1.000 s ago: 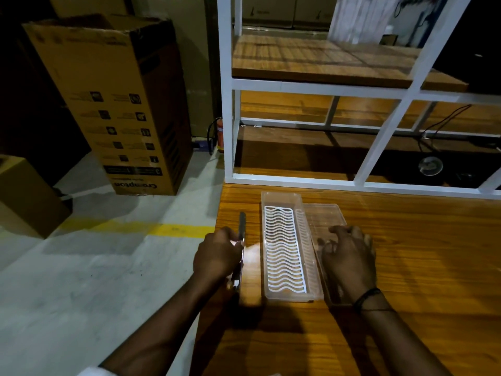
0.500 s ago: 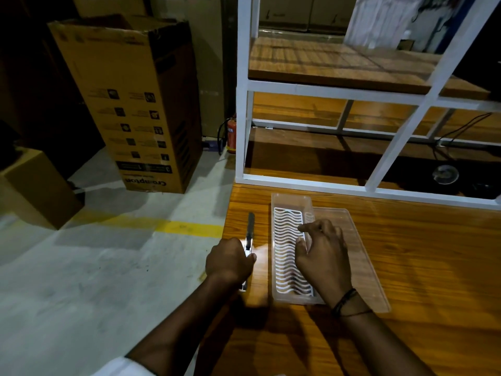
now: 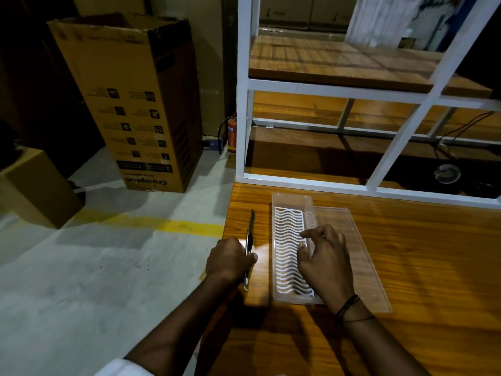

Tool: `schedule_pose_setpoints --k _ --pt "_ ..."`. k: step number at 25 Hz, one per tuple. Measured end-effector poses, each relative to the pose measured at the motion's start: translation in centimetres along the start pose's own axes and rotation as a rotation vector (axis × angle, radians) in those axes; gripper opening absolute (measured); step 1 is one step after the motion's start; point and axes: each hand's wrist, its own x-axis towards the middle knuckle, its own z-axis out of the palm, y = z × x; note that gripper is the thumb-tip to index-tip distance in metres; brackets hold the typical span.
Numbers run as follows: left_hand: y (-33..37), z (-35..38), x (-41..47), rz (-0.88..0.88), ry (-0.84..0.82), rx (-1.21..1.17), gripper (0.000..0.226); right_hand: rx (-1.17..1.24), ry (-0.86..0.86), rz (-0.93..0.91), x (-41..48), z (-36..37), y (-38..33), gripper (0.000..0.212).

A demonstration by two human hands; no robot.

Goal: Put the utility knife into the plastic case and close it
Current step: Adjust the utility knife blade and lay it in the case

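Left hand (image 3: 230,260) gripping utility knife (image 3: 250,234) near table edge (image 3: 226,226), right hand (image 3: 326,259) on open plastic case (image 3: 287,202)

The worktop (image 3: 420,267) lies bare to the right of the clear lid (image 3: 360,256) and nearer the person. At the far edge the white frame (image 3: 339,185) bars the way. The open plastic case (image 3: 291,202) is free at its far half; the right hand (image 3: 325,256) covers its near right side. A narrow strip separates the case from the utility knife (image 3: 250,232), which the left hand (image 3: 229,260) holds at the worktop's left edge.
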Motion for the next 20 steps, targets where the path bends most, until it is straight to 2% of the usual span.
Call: schedule_pose_setpoints --k 4,8,11,14,18,20 --pt "-0.4 -0.7 -0.4 0.004 0.010 -0.159 0.036 -0.007 -0.027 -0.002 -0.1 0.2 0.1 0.026" --pt "0.3 -2.5 -1.0 -0.018 -0.040 -0.494 0.033 0.070 0.000 -0.049 0.1 0.3 -0.1 0.023" --pt "1.7 -3.4 -1.8 0.010 -0.088 -0.702 0.035 0.383 -0.015 0.009 0.6 0.0 -1.0 0.017" --pt "3.4 -3.8 -3.0 0.143 -0.133 -0.800 0.035 0.661 -0.109 0.146 1.8 -0.5 -2.1 0.010" --pt "5.2 -3.8 -4.3 0.264 -0.158 -0.855 0.032 0.901 -0.209 0.225 2.6 -1.6 -3.3 0.025" --pt "5.7 -3.8 -4.5 0.322 -0.181 -0.845 0.028 0.967 -0.201 0.205 2.5 -1.9 -3.4 0.023"
